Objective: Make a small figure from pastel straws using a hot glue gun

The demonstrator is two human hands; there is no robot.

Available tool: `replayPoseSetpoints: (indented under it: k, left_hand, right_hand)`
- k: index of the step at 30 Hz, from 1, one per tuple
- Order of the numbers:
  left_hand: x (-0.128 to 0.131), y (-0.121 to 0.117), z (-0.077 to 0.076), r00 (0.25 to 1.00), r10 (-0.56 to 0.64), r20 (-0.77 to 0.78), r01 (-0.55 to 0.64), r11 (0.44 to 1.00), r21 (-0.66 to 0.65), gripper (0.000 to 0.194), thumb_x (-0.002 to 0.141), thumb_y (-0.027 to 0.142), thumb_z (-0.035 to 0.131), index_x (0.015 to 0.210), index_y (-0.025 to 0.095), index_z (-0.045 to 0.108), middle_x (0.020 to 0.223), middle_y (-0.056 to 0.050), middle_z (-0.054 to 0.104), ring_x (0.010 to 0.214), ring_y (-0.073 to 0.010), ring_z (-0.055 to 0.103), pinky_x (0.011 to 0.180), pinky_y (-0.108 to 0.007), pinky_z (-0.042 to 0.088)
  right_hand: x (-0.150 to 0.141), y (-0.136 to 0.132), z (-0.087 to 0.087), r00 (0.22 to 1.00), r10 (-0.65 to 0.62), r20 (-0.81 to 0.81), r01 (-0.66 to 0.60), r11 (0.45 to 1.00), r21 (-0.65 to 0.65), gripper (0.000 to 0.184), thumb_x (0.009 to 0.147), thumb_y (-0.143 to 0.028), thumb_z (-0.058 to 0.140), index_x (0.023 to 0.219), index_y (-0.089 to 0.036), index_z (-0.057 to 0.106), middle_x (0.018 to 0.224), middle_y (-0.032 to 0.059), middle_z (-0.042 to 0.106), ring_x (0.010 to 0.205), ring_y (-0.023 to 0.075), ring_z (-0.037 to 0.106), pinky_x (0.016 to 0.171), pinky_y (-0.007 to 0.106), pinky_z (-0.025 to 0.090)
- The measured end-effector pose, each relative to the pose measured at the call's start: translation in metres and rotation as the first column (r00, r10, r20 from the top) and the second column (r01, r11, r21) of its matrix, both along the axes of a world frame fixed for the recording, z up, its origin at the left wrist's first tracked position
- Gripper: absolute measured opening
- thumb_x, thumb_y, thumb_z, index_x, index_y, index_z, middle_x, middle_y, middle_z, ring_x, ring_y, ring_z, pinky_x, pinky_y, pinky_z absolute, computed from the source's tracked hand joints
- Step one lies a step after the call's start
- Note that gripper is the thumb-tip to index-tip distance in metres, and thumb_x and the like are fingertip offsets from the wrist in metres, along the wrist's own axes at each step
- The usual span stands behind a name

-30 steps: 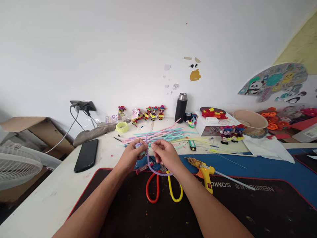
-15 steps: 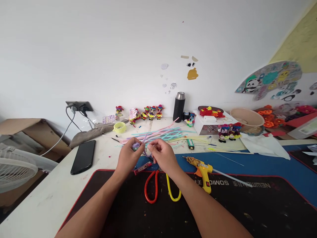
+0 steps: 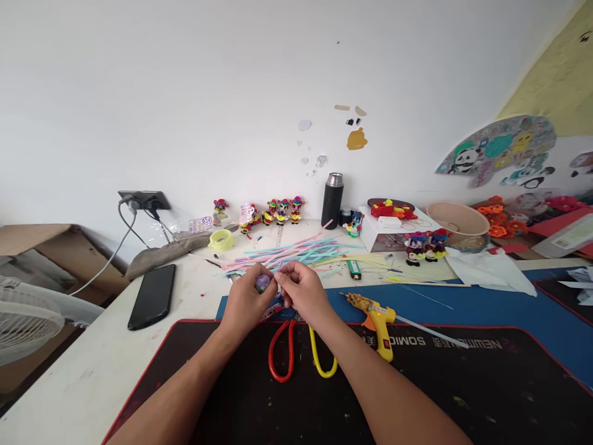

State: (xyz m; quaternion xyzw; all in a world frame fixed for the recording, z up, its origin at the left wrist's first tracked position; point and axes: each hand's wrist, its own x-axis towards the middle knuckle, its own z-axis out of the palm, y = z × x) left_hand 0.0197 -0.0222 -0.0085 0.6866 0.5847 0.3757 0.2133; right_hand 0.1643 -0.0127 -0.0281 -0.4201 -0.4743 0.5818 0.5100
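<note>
While close together, both hands (image 3: 243, 301) (image 3: 303, 290) pinched around a small purple fuzzy piece (image 3: 262, 282)

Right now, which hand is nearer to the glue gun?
The right. The right hand is just left of the glue gun, not touching it; the left hand is farther left, beyond the right.

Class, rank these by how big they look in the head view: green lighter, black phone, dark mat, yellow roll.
1. Dark mat
2. Black phone
3. Yellow roll
4. Green lighter
</note>
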Motion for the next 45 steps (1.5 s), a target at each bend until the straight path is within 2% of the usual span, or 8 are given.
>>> replayPoseSetpoints:
  k: [10, 15, 18, 21, 26, 30, 37, 45]
  left_hand:
    - [0.001, 0.0, -0.005, 0.999, -0.041, 0.004, 0.041, 0.999, -0.026, 0.021, 0.089, 0.043, 0.058, 0.082, 0.024, 0.058, 0.07, 0.003, 0.065, 0.065, -0.0182, 0.057, 0.063, -0.029, 0.04]
    - [-0.002, 0.006, -0.007, 0.962, -0.151, 0.228, 0.179, 0.978, -0.105, 0.031, 0.091, 0.052, 0.06, 0.086, 0.022, 0.064, 0.077, 0.0, 0.066, 0.07, -0.0175, 0.057, 0.066, -0.028, 0.043]
    - [-0.003, 0.01, -0.01, 0.886, -0.113, 0.45, 0.24, 0.942, -0.235, 0.041, 0.086, 0.06, 0.068, 0.091, 0.019, 0.066, 0.067, 0.003, 0.057, 0.057, -0.0131, 0.047, 0.053, -0.025, 0.035]
    - [-0.002, 0.012, -0.011, 0.751, -0.021, 0.66, 0.279, 0.916, -0.289, 0.044, 0.079, 0.059, 0.077, 0.087, 0.018, 0.065, 0.065, 0.004, 0.052, 0.054, -0.011, 0.044, 0.05, -0.024, 0.034]
    - [-0.002, 0.016, -0.01, 0.522, 0.069, 0.85, 0.332, 0.902, -0.277, 0.03, 0.078, 0.042, 0.081, 0.091, 0.017, 0.073, 0.09, -0.007, 0.071, 0.077, -0.019, 0.065, 0.068, -0.03, 0.054]
    - [-0.006, 0.019, -0.013, 0.431, 0.037, 0.902, 0.392, 0.892, -0.224, 0.02, 0.074, 0.028, 0.083, 0.09, 0.017, 0.076, 0.096, -0.01, 0.077, 0.09, -0.0235, 0.071, 0.088, -0.037, 0.057]
    - [-0.008, 0.017, -0.014, 0.599, -0.054, 0.799, 0.335, 0.923, -0.189, 0.048, 0.078, 0.037, 0.084, 0.121, 0.019, 0.073, 0.102, -0.007, 0.077, 0.09, -0.0214, 0.071, 0.084, -0.035, 0.056]
    - [-0.008, 0.015, -0.007, 0.618, -0.03, 0.786, 0.289, 0.938, -0.191, 0.051, 0.072, 0.035, 0.086, 0.119, 0.018, 0.076, 0.097, -0.007, 0.079, 0.09, -0.024, 0.071, 0.084, -0.035, 0.055]
  right_hand:
    - [-0.001, 0.001, -0.001, 1.0, -0.004, -0.013, 0.004, 1.0, -0.005, 0.029, 0.079, -0.044, 0.072, 0.089, -0.021, 0.059, 0.054, -0.0086, 0.055, 0.035, 0.0088, 0.046, 0.035, 0.021, 0.028]
    - [0.002, 0.001, 0.003, 0.998, -0.029, -0.055, 0.03, 1.0, 0.004, 0.033, 0.079, -0.048, 0.073, 0.088, -0.021, 0.057, 0.053, -0.0087, 0.055, 0.036, 0.0084, 0.045, 0.037, 0.02, 0.032]
    - [0.006, 0.0, 0.008, 0.996, -0.049, -0.071, 0.05, 0.999, 0.01, 0.035, 0.079, -0.05, 0.074, 0.087, -0.021, 0.056, 0.052, -0.0089, 0.054, 0.037, 0.0081, 0.044, 0.037, 0.02, 0.032]
    - [0.008, 0.0, 0.013, 0.993, -0.061, -0.102, 0.061, 0.998, -0.003, 0.037, 0.077, -0.05, 0.076, 0.086, -0.021, 0.056, 0.051, -0.0089, 0.053, 0.037, 0.0082, 0.043, 0.035, 0.019, 0.029]
    - [0.01, -0.002, 0.018, 0.991, -0.044, -0.128, 0.041, 0.999, -0.027, 0.037, 0.076, -0.05, 0.077, 0.085, -0.021, 0.057, 0.052, -0.0077, 0.054, 0.037, 0.0086, 0.045, 0.034, 0.019, 0.026]
    - [0.01, -0.004, 0.021, 0.991, -0.003, -0.132, 0.0, 1.0, -0.019, 0.034, 0.077, -0.048, 0.076, 0.085, -0.02, 0.059, 0.058, -0.006, 0.058, 0.04, 0.0085, 0.049, 0.034, 0.018, 0.027]
    - [0.01, -0.004, 0.02, 0.992, 0.061, -0.108, -0.063, 0.998, -0.011, 0.034, 0.079, -0.048, 0.076, 0.083, -0.019, 0.059, 0.064, -0.004, 0.061, 0.042, 0.0091, 0.054, 0.035, 0.018, 0.027]
    - [0.008, -0.007, 0.017, 0.984, 0.178, -0.03, -0.18, 0.982, -0.063, 0.031, 0.08, -0.046, 0.074, 0.082, -0.019, 0.06, 0.053, -0.0058, 0.058, 0.039, 0.0089, 0.05, 0.035, 0.019, 0.025]
